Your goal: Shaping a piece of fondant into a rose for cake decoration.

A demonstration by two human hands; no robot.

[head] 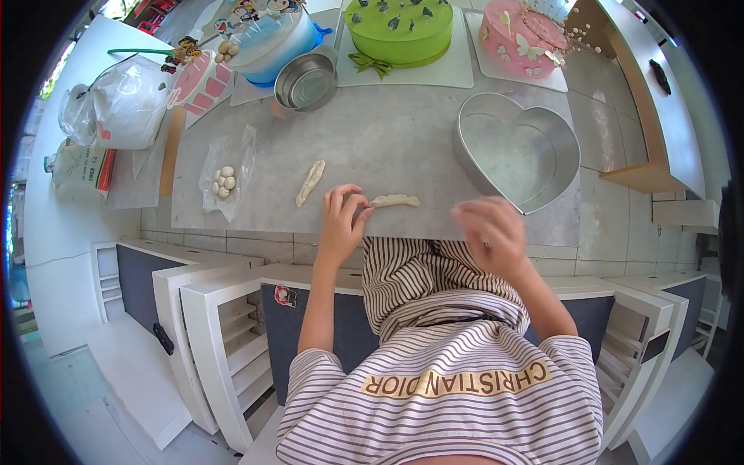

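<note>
A pale, lumpy strip of dough (396,200) lies on the grey tabletop (372,139) in front of me. The thumb and forefinger of my left hand (343,225) pinch its left end. To the right, apart from the strip, my right hand (494,235) is blurred by motion near the tip of a heart-shaped metal cake pan (511,151). Its fingers look curled, and whether they hold anything is unclear. A second, twisted dough strip (311,183) rests left of my left hand. Farther left, several small dough balls (223,181) sit on a clear plastic bag (244,163).
Along the back stand a blue-and-white cake (270,43), a round metal pan (305,81), a green cake (401,35) and a pink cake (517,43). A tied plastic bag (131,104) and a printed packet (81,168) lie at left. White chair frames (197,302) flank me.
</note>
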